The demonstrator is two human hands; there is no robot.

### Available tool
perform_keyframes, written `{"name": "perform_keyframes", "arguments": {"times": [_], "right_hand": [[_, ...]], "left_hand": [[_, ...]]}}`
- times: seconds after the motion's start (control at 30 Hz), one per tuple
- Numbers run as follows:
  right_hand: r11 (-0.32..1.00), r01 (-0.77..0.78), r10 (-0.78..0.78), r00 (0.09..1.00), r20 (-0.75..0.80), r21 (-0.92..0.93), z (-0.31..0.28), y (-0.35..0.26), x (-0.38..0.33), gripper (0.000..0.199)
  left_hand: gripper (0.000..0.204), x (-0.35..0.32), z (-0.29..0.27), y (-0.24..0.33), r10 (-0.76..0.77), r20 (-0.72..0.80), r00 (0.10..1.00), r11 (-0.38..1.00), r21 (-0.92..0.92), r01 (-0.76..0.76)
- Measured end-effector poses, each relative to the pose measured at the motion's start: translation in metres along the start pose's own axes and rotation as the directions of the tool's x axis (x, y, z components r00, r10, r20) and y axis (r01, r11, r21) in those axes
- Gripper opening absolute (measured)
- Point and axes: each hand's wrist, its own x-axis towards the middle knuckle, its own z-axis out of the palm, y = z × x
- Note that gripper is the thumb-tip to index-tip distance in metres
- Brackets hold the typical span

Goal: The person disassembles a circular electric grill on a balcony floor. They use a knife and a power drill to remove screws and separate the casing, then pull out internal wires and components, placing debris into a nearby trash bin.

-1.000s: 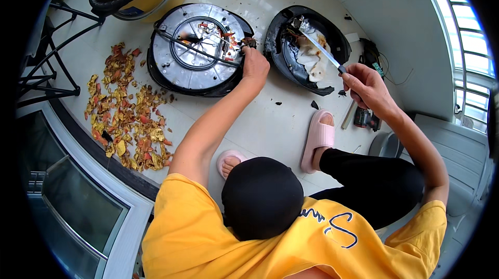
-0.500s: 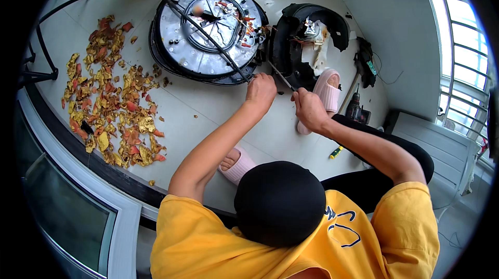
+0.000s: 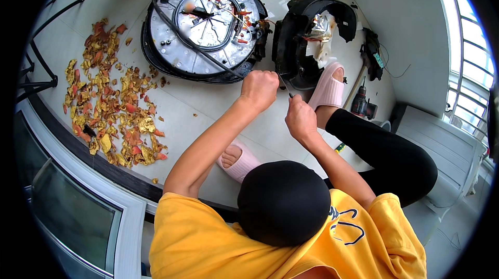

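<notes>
Closed around the black handle of a slim metal knife [image 3: 283, 82], the right hand [image 3: 301, 117] angles its blade up and left beside the curled left hand [image 3: 260, 89], whose hold I can't tell. Beyond, I see 1 black cable [image 3: 210, 59] crossing a round silver plate [image 3: 179, 56], and a broken black plastic shell [image 3: 288, 50].

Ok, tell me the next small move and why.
Probably ease the knife slightly away from the left hand before any stroke: the right hand holds it with the blade close beside that closed fist, where the black cord runs in.
</notes>
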Motion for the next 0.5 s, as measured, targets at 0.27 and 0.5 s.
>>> {"name": "perform_keyframes", "arguments": {"times": [0.27,0.5], "right_hand": [[0.998,0.045,-0.048,0.998,0.047,0.050,-0.013,-0.023,0.039,0.018],[0.998,-0.063,0.061,0.992,0.115,0.018,-0.038,-0.015,-0.003,0.020]], "left_hand": [[0.005,0.008,-0.010,-0.005,0.059,0.009,0.998,0.998,0.011,-0.059],[0.009,0.001,-0.020,0.000,0.047,-0.032,0.998,0.997,-0.052,-0.049]]}}
